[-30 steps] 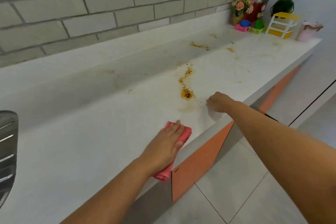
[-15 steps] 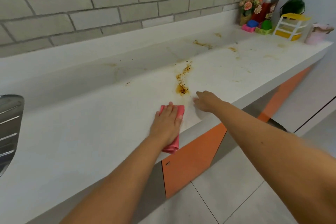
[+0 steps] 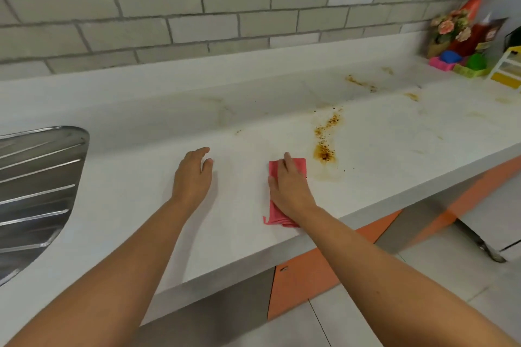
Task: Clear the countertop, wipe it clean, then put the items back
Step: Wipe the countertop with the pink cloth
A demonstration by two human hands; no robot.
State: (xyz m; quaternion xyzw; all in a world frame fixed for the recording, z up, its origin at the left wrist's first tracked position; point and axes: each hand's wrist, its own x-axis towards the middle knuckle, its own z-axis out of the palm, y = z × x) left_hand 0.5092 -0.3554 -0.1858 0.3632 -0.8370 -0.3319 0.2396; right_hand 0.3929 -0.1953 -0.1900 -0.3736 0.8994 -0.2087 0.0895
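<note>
**Pink cloth pinned flat beside a brown spill**

The right hand (image 3: 290,186) lies palm-down on a folded pink cloth (image 3: 297,164), fingers straight and pressed together, nothing curled around the fabric. The cloth sits near the front edge of the white surface (image 3: 394,149), with one corner sticking out past the wrist towards the edge. The left hand (image 3: 193,177) rests at 9 o'clock from the cloth, apart from it, fingers relaxed and slightly bent on the bare surface; it holds nothing.

At 1 o'clock from the cloth, just beside its far corner, a brown stain (image 3: 324,149) pools and trails away in specks towards 12 o'clock. Smaller brown smears (image 3: 361,82) lie further off at 1 o'clock, near the back ledge.

At 9 o'clock from the left hand, the ribbed steel drainboard (image 3: 36,191) is set into the surface. Far out at 2 o'clock, in the corner, stand a bunch of flowers (image 3: 451,27), a red bottle (image 3: 476,34), a pink tray (image 3: 439,62), a green tray (image 3: 473,66) (what each holds is too small to tell) and a yellow-and-white rack (image 3: 507,67). A grey brick wall (image 3: 197,8) runs behind. Below the front edge an orange cabinet door (image 3: 304,282) shows.
</note>
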